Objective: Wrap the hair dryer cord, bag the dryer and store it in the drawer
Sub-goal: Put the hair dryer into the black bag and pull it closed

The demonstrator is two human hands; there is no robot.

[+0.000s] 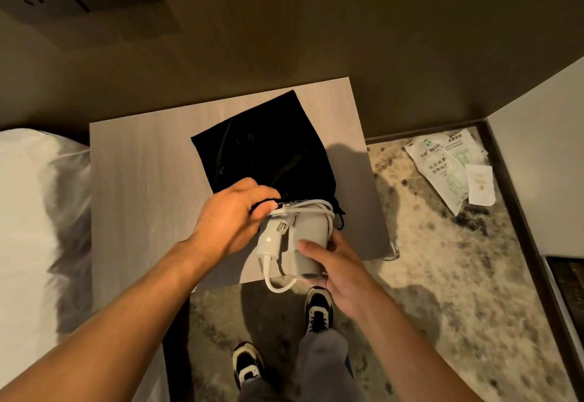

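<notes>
Head view: dim room, wood-panel wall up top, pale wood nightstand (132,180) in the middle, white bedding (28,212) at 9 o'clock, mottled carpet (442,275) from 3 to 6. I see printed plastic packets (442,167) lying on the carpet at 2 o'clock, against the wall corner. A black drawstring bag (262,145) lies flat on the nightstand top, mouth toward me. My left hand (230,215) is closed on the bag's mouth edge, pinching the black fabric beside the dryer. My right hand (331,262) grips the grey hair dryer (308,231) from its 5 o'clock side, fingers wrapped around the body. The dryer sits at the bag's opening, over the near edge of the nightstand, not inside as far as I can tell. White cord (313,207) is looped around the dryer; the plug (270,240) rests against the dryer's 9 o'clock side, a loose loop hanging below. My shoes (319,306) show at 6 o'clock on the carpet.
</notes>
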